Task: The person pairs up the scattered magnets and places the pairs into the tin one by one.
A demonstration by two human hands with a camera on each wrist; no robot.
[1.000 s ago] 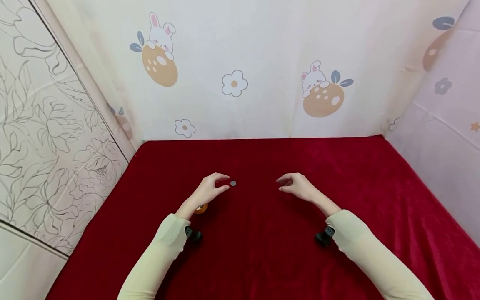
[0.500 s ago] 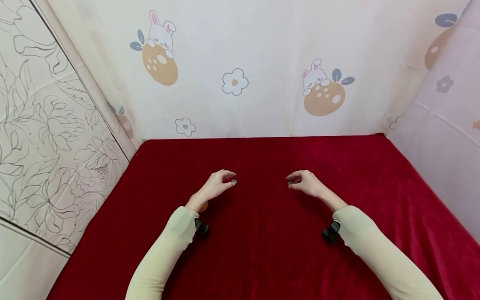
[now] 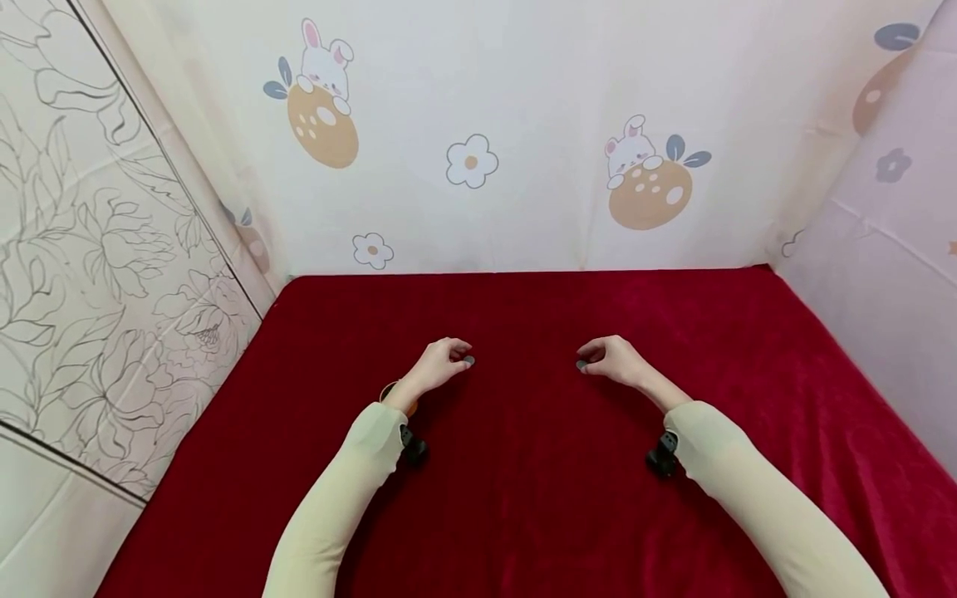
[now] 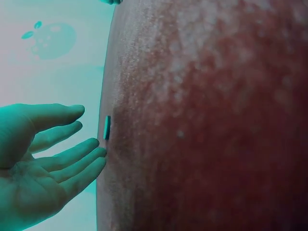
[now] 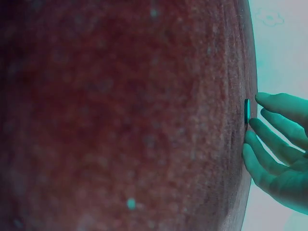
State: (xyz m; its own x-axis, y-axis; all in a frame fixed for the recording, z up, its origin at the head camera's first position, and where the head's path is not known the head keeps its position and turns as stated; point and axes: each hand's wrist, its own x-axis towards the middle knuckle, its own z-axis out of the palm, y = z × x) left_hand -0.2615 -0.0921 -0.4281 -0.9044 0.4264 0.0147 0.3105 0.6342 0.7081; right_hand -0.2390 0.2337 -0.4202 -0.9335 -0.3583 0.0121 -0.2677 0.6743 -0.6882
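In the head view a small flat grey disc (image 3: 470,360) lies on the red cloth right at the thumb and fingertips of my left hand (image 3: 439,365). The left wrist view shows this disc (image 4: 107,127) standing out thinly on the cloth, with the left fingers (image 4: 79,166) spread loosely beside it. A second grey disc (image 3: 581,365) is at the fingertips of my right hand (image 3: 619,362). Seen from the right wrist, that disc (image 5: 247,111) lies between the thumb tip and the other fingertips, and the right fingers (image 5: 269,139) are slightly bent, not closed round it.
The red cloth (image 3: 516,465) covers the table up to a pale curtain (image 3: 523,100) with rabbit and flower prints. A round orange-rimmed thing (image 3: 412,409) sits partly hidden under the left wrist. Patterned panels stand at both sides.
My left hand has moved right and slightly forward, its fingertips reaching the left disc. The right hand has shifted right, and the disc at its fingertips has come into sight.
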